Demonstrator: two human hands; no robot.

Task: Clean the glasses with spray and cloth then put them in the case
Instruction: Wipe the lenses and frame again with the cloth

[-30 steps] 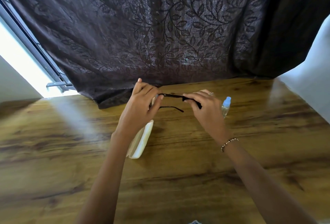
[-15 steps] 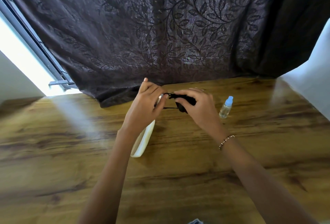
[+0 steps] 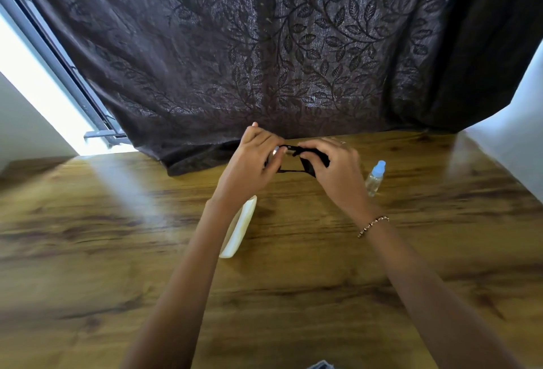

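Black-framed glasses (image 3: 289,160) are held above the wooden table (image 3: 293,295), near its far edge. My left hand (image 3: 251,163) grips their left end. My right hand (image 3: 335,171) pinches a black cloth (image 3: 316,160) against the right lens, which the cloth and fingers mostly hide. A cream glasses case (image 3: 239,229) lies on the table below my left wrist, partly covered by my forearm. A small clear spray bottle (image 3: 374,177) with a blue cap stands upright just right of my right hand.
A dark leaf-patterned curtain (image 3: 279,45) hangs behind the table's far edge, its hem resting on the wood. A bright window (image 3: 35,74) is at the left and a white wall (image 3: 523,122) at the right. A small object (image 3: 321,365) pokes in at the bottom edge.
My right hand moved left from the temple arm to the right lens and now presses the black cloth on it. The left hand keeps its hold.
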